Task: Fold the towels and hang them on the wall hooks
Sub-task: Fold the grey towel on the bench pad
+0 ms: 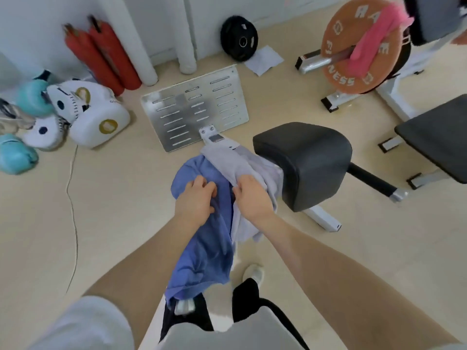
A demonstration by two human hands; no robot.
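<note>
Left hand [195,198] grips the blue towel [202,253], fingers curled into its folds, cloth hanging down over the floor [113,210]. Right hand [252,195] pinches the grey towel [235,162], draped beside the black pad [303,160].

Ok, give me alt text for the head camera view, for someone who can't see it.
Left hand grips a blue towel while right hand grips a pale grey towel beside a black padded bench; a pink towel hangs over an orange weight plate.
</note>
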